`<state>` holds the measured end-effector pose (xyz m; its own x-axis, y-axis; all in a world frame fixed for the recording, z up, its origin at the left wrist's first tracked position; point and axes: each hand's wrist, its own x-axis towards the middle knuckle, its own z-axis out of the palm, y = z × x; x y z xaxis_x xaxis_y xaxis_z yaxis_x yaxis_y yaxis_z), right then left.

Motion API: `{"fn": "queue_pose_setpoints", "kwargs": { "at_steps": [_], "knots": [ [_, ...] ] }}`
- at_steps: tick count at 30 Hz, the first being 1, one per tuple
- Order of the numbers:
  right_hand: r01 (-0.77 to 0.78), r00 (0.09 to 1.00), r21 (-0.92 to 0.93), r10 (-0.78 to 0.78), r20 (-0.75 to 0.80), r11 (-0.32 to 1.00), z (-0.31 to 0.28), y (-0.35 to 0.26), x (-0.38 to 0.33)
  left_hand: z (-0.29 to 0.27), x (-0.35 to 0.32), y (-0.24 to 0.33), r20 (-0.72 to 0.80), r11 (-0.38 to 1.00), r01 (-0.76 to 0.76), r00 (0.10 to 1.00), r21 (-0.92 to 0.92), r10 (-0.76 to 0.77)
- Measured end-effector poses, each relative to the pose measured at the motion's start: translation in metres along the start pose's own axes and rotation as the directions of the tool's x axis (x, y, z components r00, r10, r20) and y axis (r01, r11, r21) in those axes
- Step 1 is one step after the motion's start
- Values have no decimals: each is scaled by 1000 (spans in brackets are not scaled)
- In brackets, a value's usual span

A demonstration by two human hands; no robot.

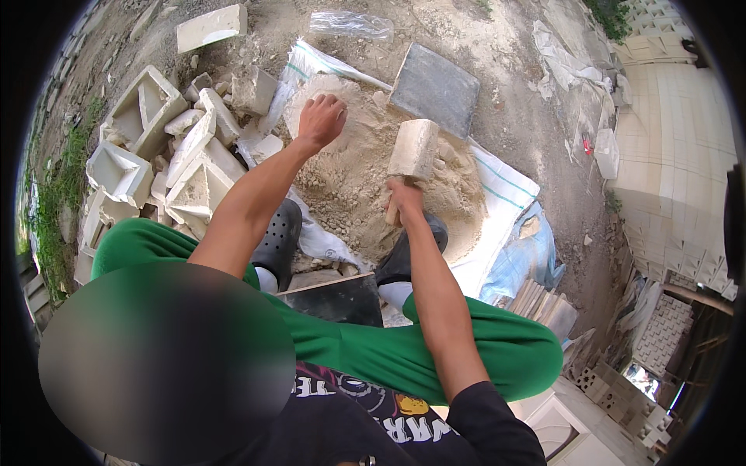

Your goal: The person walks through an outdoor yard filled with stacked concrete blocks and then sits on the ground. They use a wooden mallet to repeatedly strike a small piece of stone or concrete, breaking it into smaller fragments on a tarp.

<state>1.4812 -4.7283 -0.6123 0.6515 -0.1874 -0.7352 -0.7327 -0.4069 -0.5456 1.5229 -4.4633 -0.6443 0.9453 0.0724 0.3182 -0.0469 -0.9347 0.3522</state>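
My right hand [404,200] is closed round the short handle of a mallet with a thick, pale, dust-covered block head [413,149]. The mallet head is over a heap of crushed, sandy rubble [350,186], which lies on a white woven sack [505,190] with green stripes. At the heap's far left, my left hand [322,120] has its fingers curled in, and whatever they may hold is hidden. Just beyond the mallet, a flat grey slab [435,89] rests at the heap's far edge.
Broken pale cast blocks [144,113] are piled on the left. My feet, in dark clogs [277,237], flank the heap's near side, with a black board [334,301] between my legs. Blue plastic [528,252] and stacked thin tiles [536,303] lie at the right.
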Motion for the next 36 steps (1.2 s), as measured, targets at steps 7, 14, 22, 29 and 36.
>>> {"fn": "queue_pose_setpoints", "kwargs": {
  "at_steps": [7, 14, 22, 29, 36],
  "knots": [
    [378, 874, -409, -466, -138, 830, 28, 11, -2, -11, -32, -35, -44, 996, 81, 996, 37, -79],
    [462, 871, -448, -486, 68, 766, 72, -39, -32, -20, -53, -38, -122, 964, 252, 963, 89, -241],
    [571, 771, -538, -631, 90, 620, 92, -35, -28, -33, -70, -46, 169, 935, 352, 919, 50, -355],
    [640, 714, -514, -689, 124, 571, 99, -41, -33, -64, -56, -39, 425, 932, 351, 833, 87, -354],
    [494, 861, -489, -481, 162, 719, 93, -45, -17, -68, -47, -43, 537, 944, 287, 777, 162, -328]
  ]
}}
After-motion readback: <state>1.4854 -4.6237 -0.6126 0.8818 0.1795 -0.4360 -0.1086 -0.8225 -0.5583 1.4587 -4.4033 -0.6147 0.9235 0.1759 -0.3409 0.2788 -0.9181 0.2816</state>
